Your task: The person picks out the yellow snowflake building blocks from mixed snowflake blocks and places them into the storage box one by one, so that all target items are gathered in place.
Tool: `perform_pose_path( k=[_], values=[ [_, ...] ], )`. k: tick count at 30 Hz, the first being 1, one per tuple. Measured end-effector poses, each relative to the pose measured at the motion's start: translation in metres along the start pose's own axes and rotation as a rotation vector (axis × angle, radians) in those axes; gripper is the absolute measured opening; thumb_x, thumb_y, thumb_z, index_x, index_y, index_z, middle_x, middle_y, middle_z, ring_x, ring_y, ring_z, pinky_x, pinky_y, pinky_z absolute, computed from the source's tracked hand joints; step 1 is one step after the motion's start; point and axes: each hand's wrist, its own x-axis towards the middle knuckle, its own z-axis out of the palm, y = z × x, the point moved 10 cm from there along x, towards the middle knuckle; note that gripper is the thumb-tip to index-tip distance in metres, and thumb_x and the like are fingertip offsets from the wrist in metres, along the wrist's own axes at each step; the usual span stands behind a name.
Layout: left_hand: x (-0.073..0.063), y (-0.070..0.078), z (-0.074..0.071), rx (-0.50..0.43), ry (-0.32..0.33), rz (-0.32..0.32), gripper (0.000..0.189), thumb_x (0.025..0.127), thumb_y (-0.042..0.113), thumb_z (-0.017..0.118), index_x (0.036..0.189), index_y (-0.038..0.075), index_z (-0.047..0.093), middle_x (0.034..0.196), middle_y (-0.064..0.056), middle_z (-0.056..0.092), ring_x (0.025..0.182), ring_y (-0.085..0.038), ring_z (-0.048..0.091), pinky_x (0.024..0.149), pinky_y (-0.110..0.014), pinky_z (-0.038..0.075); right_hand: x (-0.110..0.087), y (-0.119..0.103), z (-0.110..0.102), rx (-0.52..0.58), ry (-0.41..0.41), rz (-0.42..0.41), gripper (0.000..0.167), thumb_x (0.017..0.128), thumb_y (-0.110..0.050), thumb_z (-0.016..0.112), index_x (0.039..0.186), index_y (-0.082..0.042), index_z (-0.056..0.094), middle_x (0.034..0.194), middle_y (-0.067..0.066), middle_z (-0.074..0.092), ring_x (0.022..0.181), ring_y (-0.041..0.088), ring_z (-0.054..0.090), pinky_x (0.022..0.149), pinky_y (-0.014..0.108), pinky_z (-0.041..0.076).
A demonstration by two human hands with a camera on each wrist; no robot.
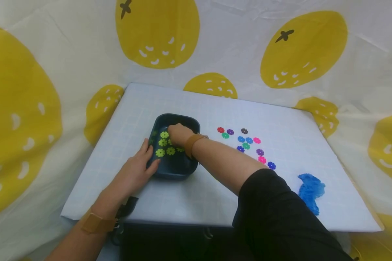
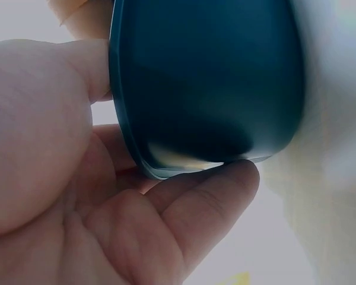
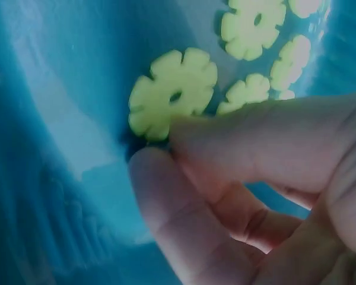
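Steadying the tray (image 1: 173,168), probably against sliding, the left hand (image 1: 134,172) grips its near-left corner, thumb and fingers spread. Inside the tray, the right hand (image 1: 180,135) pinches a lime flower disc (image 3: 191,80) by its edge, perhaps to avoid jostling neighbouring discs (image 3: 243,38).

Dark teal tray (image 1: 173,166): rounded corners, open side up on counter (image 1: 196,203). Inside, yellow-green notched discs (image 1: 171,151), centre-holed, lying in rough rows. One such disc (image 3: 190,80): edge at right fingers (image 3: 169,196).
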Motion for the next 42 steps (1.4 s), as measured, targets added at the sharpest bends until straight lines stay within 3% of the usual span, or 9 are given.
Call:
perform_pose_path(
  k=[8, 17, 23, 26, 34, 42],
  values=[
    [0.000, 0.000, 0.007, -0.007, -0.004, 0.011, 0.072, 0.107, 0.033, 0.053, 0.160, -0.005, 0.023, 0.171, -0.023, 0.004, 0.154, -0.045, 0.021, 0.120, -0.061, 0.027, 0.002, 0.009, -0.004, -0.056, -0.028, 0.004, 0.024, 0.099, -0.009, 0.066, 0.122, -0.010, 0.064, 0.106, 0.007, 0.070, 0.091, 0.019, 0.065, 0.084, 0.034, 0.058],
    [-0.002, -0.005, 0.007, 0.001, -0.010, 0.008, 0.072, 0.107, 0.034, 0.052, 0.160, -0.005, 0.023, 0.172, -0.021, 0.002, 0.153, -0.047, 0.020, 0.120, -0.063, 0.026, -0.025, 0.007, -0.026, -0.110, -0.100, -0.037, 0.020, 0.096, -0.003, 0.065, 0.115, -0.006, 0.065, 0.097, 0.007, 0.068, 0.084, 0.019, 0.064, 0.075, 0.028, 0.057],
    [-0.003, -0.004, 0.001, -0.002, -0.010, 0.002, 0.073, 0.107, 0.035, 0.052, 0.161, -0.003, 0.021, 0.172, -0.019, 0.000, 0.154, -0.047, 0.018, 0.118, -0.064, 0.027, -0.051, 0.036, -0.035, -0.103, -0.224, 0.120, 0.022, 0.094, 0.001, 0.067, 0.114, -0.006, 0.067, 0.098, 0.011, 0.071, 0.082, 0.023, 0.071, 0.065, 0.029, 0.060],
    [-0.003, -0.004, -0.001, 0.000, -0.010, 0.004, 0.073, 0.107, 0.035, 0.052, 0.161, -0.004, 0.021, 0.172, -0.019, 0.000, 0.154, -0.047, 0.019, 0.118, -0.065, 0.027, -0.060, 0.052, -0.035, -0.135, -0.261, 0.185, 0.032, 0.093, 0.001, 0.070, 0.124, -0.007, 0.064, 0.104, 0.011, 0.070, 0.086, 0.025, 0.070, 0.066, 0.030, 0.060],
    [-0.001, -0.004, -0.002, -0.002, -0.018, 0.012, 0.075, 0.107, 0.036, 0.052, 0.162, -0.003, 0.018, 0.172, -0.018, -0.002, 0.154, -0.047, 0.017, 0.117, -0.066, 0.027, -0.075, 0.088, 0.000, -0.175, -0.350, 0.224, 0.040, 0.089, -0.010, 0.081, 0.125, -0.010, 0.062, 0.100, 0.009, 0.070, 0.087, 0.024, 0.070, 0.069, 0.029, 0.059],
    [0.003, -0.003, 0.003, -0.003, -0.021, 0.018, 0.075, 0.107, 0.036, 0.052, 0.162, -0.002, 0.018, 0.172, -0.018, -0.003, 0.155, -0.046, 0.017, 0.117, -0.066, 0.028, -0.073, 0.101, 0.026, -0.109, -0.321, 0.221, 0.045, 0.081, -0.016, 0.090, 0.117, -0.010, 0.064, 0.095, 0.007, 0.070, 0.083, 0.022, 0.071, 0.078, 0.034, 0.062]
  ],
)
